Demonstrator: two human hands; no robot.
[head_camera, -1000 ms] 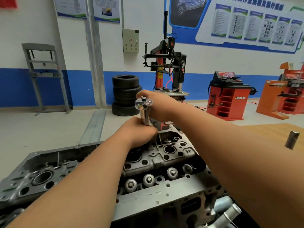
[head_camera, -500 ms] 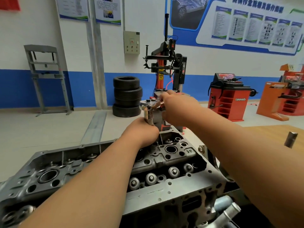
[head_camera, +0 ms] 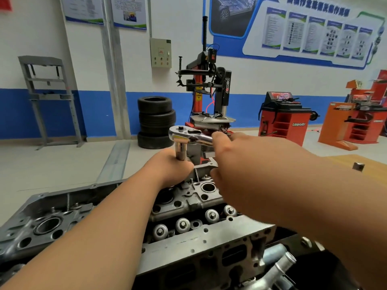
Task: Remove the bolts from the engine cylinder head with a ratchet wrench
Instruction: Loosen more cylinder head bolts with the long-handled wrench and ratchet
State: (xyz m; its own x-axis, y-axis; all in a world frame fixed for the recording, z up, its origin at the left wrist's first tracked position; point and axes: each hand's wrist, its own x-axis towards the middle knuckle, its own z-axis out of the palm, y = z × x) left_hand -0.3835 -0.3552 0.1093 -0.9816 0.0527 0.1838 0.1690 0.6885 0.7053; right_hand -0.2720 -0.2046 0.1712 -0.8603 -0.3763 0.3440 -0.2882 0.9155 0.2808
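Pipe stubs (head_camera: 278, 266) of bright metal jut from the near right corner of the cylinder head (head_camera: 209, 237), which fills the bottom of the view. Round valve spring caps (head_camera: 182, 225) line its near side, with open bores further in.

At the far end of the cylinder head, the left hand (head_camera: 171, 169) is clenched around an upright chrome socket shaft (head_camera: 180, 150). The fist hides whatever bolt sits beneath it. The ratchet wrench (head_camera: 184, 136) caps that shaft above the cylinder head's far end. Its handle runs rightward into the right hand (head_camera: 240, 162), which grasps it with the thumb laid on top. This hand is blurred.

Off to the right of the cylinder head, a small metal part (head_camera: 358, 166) stands on a wooden surface.

Beyond the cylinder head, a stack of tyres (head_camera: 156, 122) and a tyre changer (head_camera: 209, 91) stand by the wall. A red wheel balancer (head_camera: 282, 124) stands beyond and to the right, and a grey press frame (head_camera: 48, 97) beyond and to the left.
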